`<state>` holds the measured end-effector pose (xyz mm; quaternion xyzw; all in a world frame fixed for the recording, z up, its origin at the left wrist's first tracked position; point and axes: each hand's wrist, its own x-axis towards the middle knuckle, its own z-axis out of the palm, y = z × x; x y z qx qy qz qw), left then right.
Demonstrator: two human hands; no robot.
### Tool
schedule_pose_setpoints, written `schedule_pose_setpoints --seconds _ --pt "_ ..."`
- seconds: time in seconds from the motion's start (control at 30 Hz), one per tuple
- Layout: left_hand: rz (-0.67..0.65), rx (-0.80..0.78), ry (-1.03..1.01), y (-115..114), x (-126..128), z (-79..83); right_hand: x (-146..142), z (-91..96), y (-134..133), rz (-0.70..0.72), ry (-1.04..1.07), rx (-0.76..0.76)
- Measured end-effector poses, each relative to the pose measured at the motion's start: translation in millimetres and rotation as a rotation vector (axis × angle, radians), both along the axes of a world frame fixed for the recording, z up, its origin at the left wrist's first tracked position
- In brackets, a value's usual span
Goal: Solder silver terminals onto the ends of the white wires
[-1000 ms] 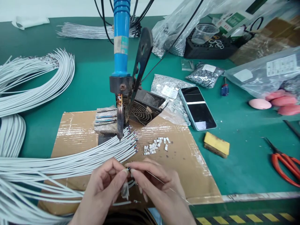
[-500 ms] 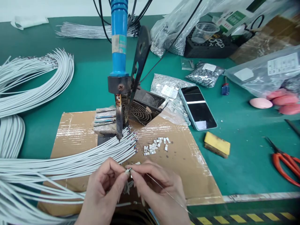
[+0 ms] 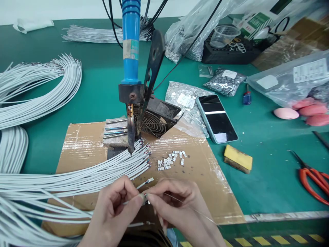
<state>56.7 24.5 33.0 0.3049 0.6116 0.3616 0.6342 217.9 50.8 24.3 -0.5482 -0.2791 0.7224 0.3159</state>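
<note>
Near the front edge of the cardboard sheet (image 3: pixel 205 178), your left hand (image 3: pixel 113 209) and right hand (image 3: pixel 177 209) met fingertip to fingertip, both pinched shut on the end of one thin white wire (image 3: pixel 145 182). A fine strand (image 3: pixel 190 207) trailed from your right fingers. That wire looked light and limp, its stripped tip fragile; it was best held by the insulation just behind the tip.

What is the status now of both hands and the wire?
Left hand and right hand pinch one white wire end together. Wire bundle lies just behind. Soldering iron stands clear beyond.
</note>
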Motion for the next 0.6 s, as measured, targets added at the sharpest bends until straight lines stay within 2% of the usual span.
schedule_pose_setpoints --seconds 0.2,0.3,0.4,0.43,0.5,0.57,0.6 --pt "0.034 0.013 0.116 0.0 5.4 0.1 1.9 4.7 2.4 0.021 -0.047 0.113" --pt "0.051 0.068 0.146 -3.4 8.6 -3.4 -4.9 -0.5 -2.8 -0.046 -0.041 0.117" --pt "0.116 0.062 0.076 -4.4 11.7 -5.0 -18.8 -11.4 -14.4 -0.162 -0.031 0.15" --pt "0.148 0.042 0.032 -3.9 12.2 -5.0 -23.8 -15.6 -18.7 -0.198 -0.068 0.223" --pt "0.197 0.011 -0.041 -1.8 11.4 -4.8 -31.5 -23.2 -25.7 -0.253 -0.235 0.504" --pt "0.217 0.018 -0.074 1.1 8.8 -5.0 -33.5 -27.9 -28.3 -0.265 -0.388 0.794" --pt "0.22 0.032 -0.074 2.6 7.2 -5.2 -31.8 -28.7 -27.5 -0.25 -0.419 0.886"
